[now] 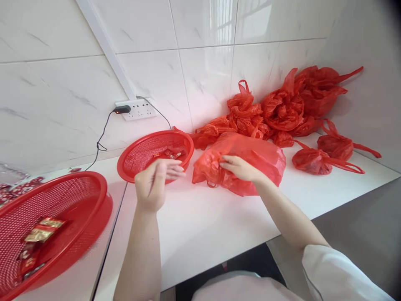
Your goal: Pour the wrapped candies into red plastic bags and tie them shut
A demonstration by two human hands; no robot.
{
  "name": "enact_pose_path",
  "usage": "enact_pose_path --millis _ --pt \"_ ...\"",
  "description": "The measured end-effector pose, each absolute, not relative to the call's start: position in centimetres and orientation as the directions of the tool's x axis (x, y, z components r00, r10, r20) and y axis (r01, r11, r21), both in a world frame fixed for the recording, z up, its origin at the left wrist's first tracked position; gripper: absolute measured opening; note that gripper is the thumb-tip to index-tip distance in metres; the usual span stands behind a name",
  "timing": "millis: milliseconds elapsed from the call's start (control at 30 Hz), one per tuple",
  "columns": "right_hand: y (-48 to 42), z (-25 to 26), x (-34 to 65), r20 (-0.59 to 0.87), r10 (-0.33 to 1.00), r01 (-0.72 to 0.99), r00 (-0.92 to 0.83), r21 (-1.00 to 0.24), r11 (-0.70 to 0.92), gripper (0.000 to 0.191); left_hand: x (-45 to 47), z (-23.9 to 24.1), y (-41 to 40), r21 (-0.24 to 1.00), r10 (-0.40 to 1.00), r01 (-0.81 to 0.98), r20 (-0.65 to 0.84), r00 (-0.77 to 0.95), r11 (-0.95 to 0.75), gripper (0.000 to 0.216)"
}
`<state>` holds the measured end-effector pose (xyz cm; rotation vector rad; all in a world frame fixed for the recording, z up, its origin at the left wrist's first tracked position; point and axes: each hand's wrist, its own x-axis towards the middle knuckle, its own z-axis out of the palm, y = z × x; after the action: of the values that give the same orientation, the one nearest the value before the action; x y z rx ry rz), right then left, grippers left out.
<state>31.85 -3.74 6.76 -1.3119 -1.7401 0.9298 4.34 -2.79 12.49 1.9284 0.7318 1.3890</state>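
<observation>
A large red plastic bag [250,150], puffed out, lies on the white table. My right hand [239,167] rests on its crumpled left part, fingers stretched out over the film. My left hand [156,184] is raised above the table, in front of the smaller red basket [125,161]; its fingers point right, stretched out, with nothing in them. Several small red wrapped packets [171,154] lie inside that basket, partly hidden behind my left hand.
A bigger red basket [103,188] with gold and red packets [45,229] stands at left. Crumpled red bags [282,108] heap against the wall; two small tied bags [313,161] lie at right. A power strip [138,109] with a cord [102,138] is on the tiled wall.
</observation>
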Motion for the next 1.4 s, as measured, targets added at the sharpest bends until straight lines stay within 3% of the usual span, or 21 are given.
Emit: enact_pose_path --millis 33,100,167,233,333,400,567,667,733,833,933,1000,1067,1167,1233,1300,1400 --pt "-3.7 7.7 31.8 0.16 0.965 0.224 -0.207 -0.953 0.205 0.021 4.6 12.5 -2.7 0.76 0.746 0.032 0.628 0.221 -0.649 0.031" --pt "-3.7 9.6 31.1 0.191 0.947 -0.122 -0.259 -0.979 0.164 0.022 5.2 12.3 -2.4 0.745 0.725 -0.039 0.659 0.202 -0.666 0.037" --pt "-3.7 11.0 29.8 0.236 0.925 -0.288 -0.298 -0.946 0.149 0.022 5.8 11.9 -2.1 0.769 0.725 -0.065 0.624 0.291 -0.636 0.063" --pt "-3.7 11.8 28.0 0.307 0.912 -0.33 -0.273 -0.92 0.211 0.02 6.3 11.4 -2.0 0.836 0.78 -0.041 0.527 0.338 -0.548 0.066" --pt "-3.2 11.9 25.8 0.426 0.903 -0.243 -0.054 -0.883 0.402 0.018 6.6 11.1 -2.0 0.926 0.904 -0.017 0.372 0.211 -0.377 0.036" --pt "-2.7 11.6 25.3 0.462 0.883 -0.154 0.081 -0.87 0.469 0.02 6.4 11.3 -2.0 0.954 0.952 -0.036 0.299 0.069 -0.297 0.034" --pt "-0.8 10.4 27.2 0.374 0.909 -0.119 0.185 -0.909 0.399 0.023 4.9 12.7 -1.5 0.979 0.981 -0.113 0.157 -0.114 -0.17 0.036" --pt "0.1 9.6 28.7 0.355 0.877 0.148 0.324 -0.934 0.324 0.023 4.1 13.2 -0.9 0.962 0.985 -0.236 0.109 -0.135 -0.138 0.026" --pt "0.0 9.7 29.0 0.435 0.805 0.388 0.404 -0.878 0.28 0.023 3.6 13.2 -0.6 0.935 0.994 -0.345 0.055 -0.095 -0.085 0.02" --pt "-1.8 10.6 27.6 0.575 0.731 0.504 0.367 -0.784 0.363 0.024 3.4 13.2 -0.5 0.881 1.0 -0.473 -0.002 -0.028 -0.012 0.013" --pt "-4.2 11.5 24.6 0.553 0.83 0.439 0.077 -0.766 0.469 0.032 3.9 13.0 -1.0 0.87 0.999 -0.493 0.028 0.03 -0.009 0.018" --pt "-5.1 11.2 22.5 0.496 0.866 0.507 -0.067 -0.731 0.458 0.036 4.6 12.9 -1.4 0.896 0.992 -0.445 0.052 0.115 0.004 0.023" --pt "-5.2 10.4 20.7 0.468 0.878 0.632 -0.099 -0.652 0.418 0.043 5.2 12.6 -1.7 0.927 0.978 -0.375 0.06 0.202 0.02 0.025" --pt "-4.3 9.2 19.9 0.403 0.907 0.647 -0.121 -0.661 0.379 0.016 5.0 12.5 -1.8 0.976 0.973 -0.215 0.062 0.222 -0.014 0.03" --pt "-3.6 9.0 20.6 0.356 0.926 0.476 -0.122 -0.798 0.37 0.01 4.1 12.7 -1.7 0.995 0.979 -0.035 0.098 0.179 -0.093 0.045" --pt "-3.1 9.3 21.9 0.277 0.952 0.202 -0.132 -0.933 0.3 0.016 2.8 13.2 -1.5 0.966 0.98 0.195 0.146 0.135 -0.171 0.063" --pt "-2.7 10.0 23.8 0.11 0.958 -0.13 -0.263 -0.989 0.077 0.021 0.7 14.0 -1.4 0.878 0.984 0.447 0.13 0.124 -0.172 0.052"
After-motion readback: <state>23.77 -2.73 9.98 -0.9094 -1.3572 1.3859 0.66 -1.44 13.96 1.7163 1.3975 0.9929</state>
